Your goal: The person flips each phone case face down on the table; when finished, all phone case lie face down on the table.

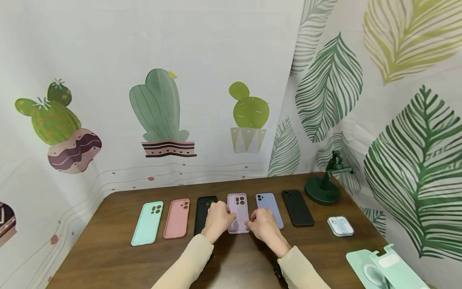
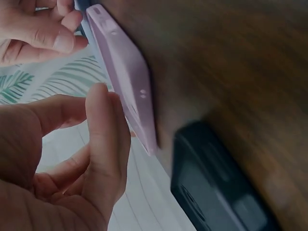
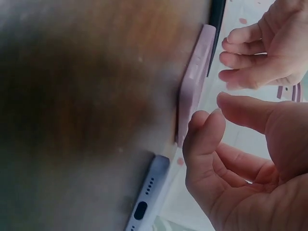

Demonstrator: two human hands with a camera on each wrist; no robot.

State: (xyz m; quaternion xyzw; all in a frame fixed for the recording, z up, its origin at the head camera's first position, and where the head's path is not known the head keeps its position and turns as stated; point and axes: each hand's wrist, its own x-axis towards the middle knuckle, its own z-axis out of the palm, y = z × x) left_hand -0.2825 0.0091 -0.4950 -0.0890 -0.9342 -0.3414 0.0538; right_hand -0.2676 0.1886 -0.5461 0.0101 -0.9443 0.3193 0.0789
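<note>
Lilac case (image 1: pixel 240 214) between left hand (image 1: pixel 217 218) and right hand (image 1: pixel 265 226); fingers loosely bent, gripping nothing.
Narrow strips of table (image 1: pixel 252 202) flank its long edges. Black case (image 1: pixel 200 214) by the left fingers and blue case (image 1: pixel 268 201) by the right restrict sideways room. Beyond the right fingers: dark case (image 1: pixel 297 208), one green stand (image 1: pixel 322 192), one white box (image 1: pixel 340 226); beyond the left: mint case (image 1: pixel 147 223), pink case (image 1: pixel 177 218). Cases counted: six.

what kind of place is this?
Probably an indoor tabletop recording setup: a row of phone cases lies spaced out on a dark wooden table, with a cactus-and-leaf printed backdrop behind it and a green stand toward the far right corner.
</note>
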